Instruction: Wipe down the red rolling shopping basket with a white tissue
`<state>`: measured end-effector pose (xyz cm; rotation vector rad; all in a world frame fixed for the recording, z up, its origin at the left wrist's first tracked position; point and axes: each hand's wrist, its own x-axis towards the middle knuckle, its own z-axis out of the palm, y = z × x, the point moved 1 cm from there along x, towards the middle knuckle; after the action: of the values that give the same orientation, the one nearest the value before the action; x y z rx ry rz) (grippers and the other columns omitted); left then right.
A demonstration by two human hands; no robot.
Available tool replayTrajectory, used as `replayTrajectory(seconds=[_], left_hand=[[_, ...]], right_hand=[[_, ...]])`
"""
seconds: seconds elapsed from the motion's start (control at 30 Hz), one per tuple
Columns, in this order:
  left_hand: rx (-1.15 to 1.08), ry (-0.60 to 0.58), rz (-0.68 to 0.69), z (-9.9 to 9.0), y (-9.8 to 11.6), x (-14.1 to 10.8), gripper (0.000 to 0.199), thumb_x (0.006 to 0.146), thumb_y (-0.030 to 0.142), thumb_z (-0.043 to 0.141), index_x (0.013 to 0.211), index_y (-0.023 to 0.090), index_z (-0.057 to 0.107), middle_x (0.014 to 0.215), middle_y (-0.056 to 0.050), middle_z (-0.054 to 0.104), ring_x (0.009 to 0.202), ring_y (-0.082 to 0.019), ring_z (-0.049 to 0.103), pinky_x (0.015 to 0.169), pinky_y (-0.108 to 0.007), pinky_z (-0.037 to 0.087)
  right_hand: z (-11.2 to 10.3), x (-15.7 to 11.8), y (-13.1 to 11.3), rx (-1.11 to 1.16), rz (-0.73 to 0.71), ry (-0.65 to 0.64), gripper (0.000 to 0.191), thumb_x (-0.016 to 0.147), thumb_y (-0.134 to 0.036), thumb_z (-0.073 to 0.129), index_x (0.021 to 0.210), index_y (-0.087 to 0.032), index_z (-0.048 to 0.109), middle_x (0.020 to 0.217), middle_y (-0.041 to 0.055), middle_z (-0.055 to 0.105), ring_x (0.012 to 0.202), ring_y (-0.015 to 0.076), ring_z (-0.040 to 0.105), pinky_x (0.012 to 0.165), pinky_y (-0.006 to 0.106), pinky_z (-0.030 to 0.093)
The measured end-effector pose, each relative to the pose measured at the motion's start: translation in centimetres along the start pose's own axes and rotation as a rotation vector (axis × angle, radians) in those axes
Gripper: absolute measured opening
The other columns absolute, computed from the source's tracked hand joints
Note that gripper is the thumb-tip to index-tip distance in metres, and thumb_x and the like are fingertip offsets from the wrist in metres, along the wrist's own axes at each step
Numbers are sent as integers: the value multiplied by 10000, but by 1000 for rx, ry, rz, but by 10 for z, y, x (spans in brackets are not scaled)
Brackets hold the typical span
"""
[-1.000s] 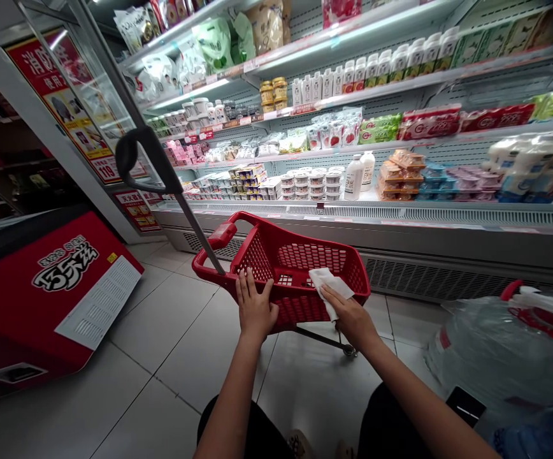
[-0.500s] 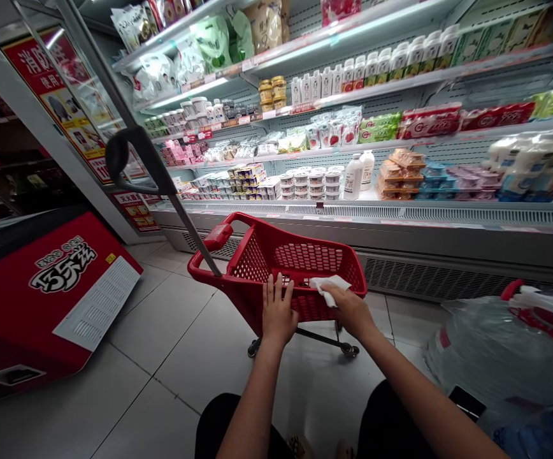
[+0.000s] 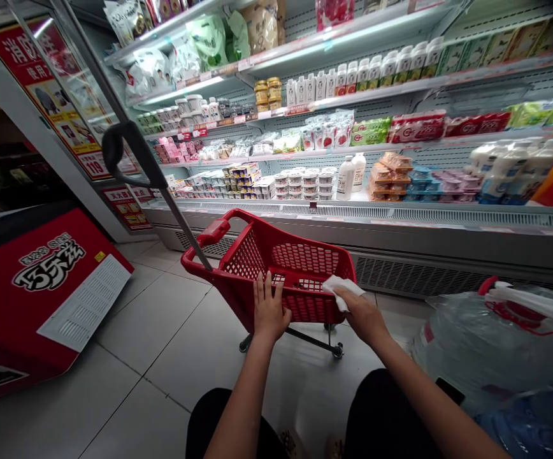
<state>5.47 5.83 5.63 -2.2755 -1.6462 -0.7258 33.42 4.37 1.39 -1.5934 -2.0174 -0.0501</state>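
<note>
Now the right grip [image 3: 365, 315], pinching a white cloth [image 3: 337, 285], has slid farther along the red cart [image 3: 232, 294]; wiping seems to progress. Beside it, the left grip [image 3: 270, 313] rests wide.

The inspection recorded one red cart [image 3: 233, 294]. At the cart: one left hand [image 3: 270, 313], one right hand [image 3: 363, 313] and one white cloth [image 3: 335, 284]. Left of the cart: one red freezer [image 3: 13, 319] and two posters [image 3: 57, 111]. Beyond the cart: two tall white bottles [image 3: 345, 180] and four stacks of white tubs [image 3: 310, 183]. Right of the cart: one dark rectangular object [image 3: 450, 390], partly hidden. The remaining shelf packages [image 3: 417, 126] overlap too much for counting.
</note>
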Motion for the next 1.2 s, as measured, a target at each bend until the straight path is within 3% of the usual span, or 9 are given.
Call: replayTrajectory(seconds=[0.2, 0.33, 0.43, 0.53, 0.77, 0.9, 1.0, 1.1, 1.2], left_hand=[[13, -68, 7, 0, -1, 1, 931, 708, 257, 760, 1571, 199, 416, 1761, -142, 93, 1611, -428, 48, 1304, -610, 146], [34, -102, 12, -2, 0, 0, 988, 721, 277, 749, 1618, 209, 340, 1764, -144, 51, 1615, -414, 30, 1296, -611, 156], [47, -101, 32, -5, -1, -3, 1002, 730, 258, 719, 1638, 220, 297, 1765, -136, 56, 1617, -399, 45, 1290, -609, 167], [61, -81, 65, -8, -1, -7, 1042, 710, 228, 709, 1652, 248, 263, 1769, -110, 47, 1619, -387, 55, 1293, -595, 168], [62, 2, 120, -11, -3, -16, 1016, 744, 199, 693, 1657, 259, 251, 1773, -68, 44, 1624, -356, 64, 1303, -548, 187], [27, 0, 172, -10, -8, -23, 970, 803, 176, 651, 1663, 291, 217, 1775, -49, 28, 1628, -332, 45, 1302, -547, 194], [-6, 38, 123, -5, -5, -23, 980, 803, 245, 702, 1661, 260, 229, 1770, -89, -54, 1618, -391, -25, 1293, -606, 168], [-11, 56, 65, 2, 3, -16, 975, 808, 333, 736, 1653, 241, 257, 1763, -133, -72, 1601, -449, -55, 1273, -671, 145], [14, -2, 63, 8, 5, -5, 968, 796, 327, 741, 1642, 210, 285, 1757, -179, 38, 1604, -451, 12, 1268, -694, 108]], right_hand=[[14, 24, -59, 69, -134, -55, 863, 753, 39, 471, 1576, -222, 457, 1583, 79, 518, 1411, 240, 543, 1140, 403, 486], [21, 42, -104, 61, -204, -97, 814, 794, 31, 476, 1578, -186, 451, 1599, 88, 496, 1455, 218, 490, 1173, 360, 436], [18, 44, -113, 50, -227, -102, 735, 847, 0, 464, 1558, -186, 477, 1584, 83, 521, 1388, 235, 555, 1138, 366, 460], [7, 35, -91, 26, -207, -95, 687, 861, -28, 491, 1519, -224, 525, 1522, 72, 594, 1237, 253, 650, 1058, 378, 515], [-20, -8, 9, -28, -84, -28, 591, 898, -85, 468, 1441, -272, 609, 1388, 62, 697, 1130, 265, 692, 965, 416, 569], [-17, -32, 27, -52, -45, 26, 610, 906, -106, 447, 1471, -291, 585, 1434, 43, 668, 1119, 271, 699, 879, 408, 608], [-10, -28, 1, -45, -5, 25, 645, 868, -87, 478, 1479, -266, 579, 1458, 50, 650, 1156, 288, 692, 893, 424, 614], [1, -4, -51, 0, -59, -2, 713, 823, -32, 487, 1507, -223, 549, 1495, 70, 616, 1285, 278, 637, 1028, 428, 564], [14, 26, -104, 33, -167, -31, 763, 808, 3, 503, 1539, -217, 511, 1544, 88, 560, 1364, 252, 585, 1129, 406, 491]])
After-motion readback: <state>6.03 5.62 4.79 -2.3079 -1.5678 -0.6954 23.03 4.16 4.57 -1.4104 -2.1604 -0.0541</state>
